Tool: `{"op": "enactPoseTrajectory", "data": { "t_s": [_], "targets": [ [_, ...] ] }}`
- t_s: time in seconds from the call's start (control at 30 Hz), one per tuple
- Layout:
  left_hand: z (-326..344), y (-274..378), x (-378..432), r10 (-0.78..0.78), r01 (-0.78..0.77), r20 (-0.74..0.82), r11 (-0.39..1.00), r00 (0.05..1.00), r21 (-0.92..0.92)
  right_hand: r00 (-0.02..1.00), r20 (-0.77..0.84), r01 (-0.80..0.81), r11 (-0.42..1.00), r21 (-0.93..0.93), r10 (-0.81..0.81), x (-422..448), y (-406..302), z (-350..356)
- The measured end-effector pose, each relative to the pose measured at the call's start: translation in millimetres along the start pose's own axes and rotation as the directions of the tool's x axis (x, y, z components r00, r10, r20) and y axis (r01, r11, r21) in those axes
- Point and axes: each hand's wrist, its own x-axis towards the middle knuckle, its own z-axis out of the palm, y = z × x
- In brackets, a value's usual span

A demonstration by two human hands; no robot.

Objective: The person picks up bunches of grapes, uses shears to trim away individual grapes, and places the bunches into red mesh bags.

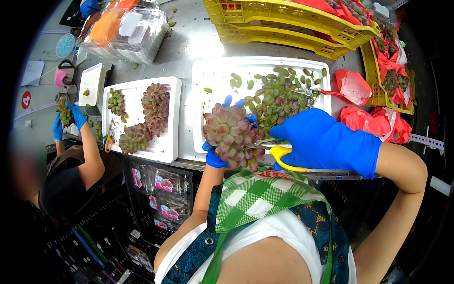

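Observation:
My left hand [217, 154], in a blue glove, holds a bunch of reddish-green grapes [230, 131] from behind and below, over the near left part of a white tray [260, 61]. In my blue-gloved right hand [312, 142] are yellow-handled scissors [282, 158], their blades touching the right side of the bunch. Many loose elongated grapes [283, 92] lie in the tray behind my hands. Red-handled snips [312, 92] rest on them at the tray's right side. The grape stem is hidden.
A second white tray [178, 117] holds several bunches. Stacked yellow crates [283, 35] and clear plastic boxes [145, 39] stand behind. Crumpled red wrapping [353, 87] lies right. At left, a co-worker's gloved hands [76, 115] hold grapes; orange-handled scissors [109, 143] lie near. Packed boxes [170, 181] are below the edge.

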Motion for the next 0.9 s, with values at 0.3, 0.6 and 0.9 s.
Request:
{"op": "enactPoseTrajectory", "data": {
  "t_s": [0.3, 0.6, 0.9],
  "targets": [
    [-0.8, 2.7, -3.2, -0.065, 0.098, -0.284, 0.99, 0.957, 0.1, 0.989, 0.122, -0.08, 0.995, -0.057, 0.087, 4.3, -6.6, -3.0],
    [15.3, -2.2, 1.8, 0.043, -0.027, -0.306, 0.998, 0.951, 0.058, 0.996, 0.061, -0.065, 0.992, 0.108, 0.058, 1.5, 2.8, 1.5],
    [13.1, -3.5, -0.1, 0.017, 0.016, -0.1, 0.947, 0.995, 0.321, 0.992, 0.093, -0.084, 0.996, 0.004, 0.083, 8.0, 6.7, 1.1]
  ]
}}
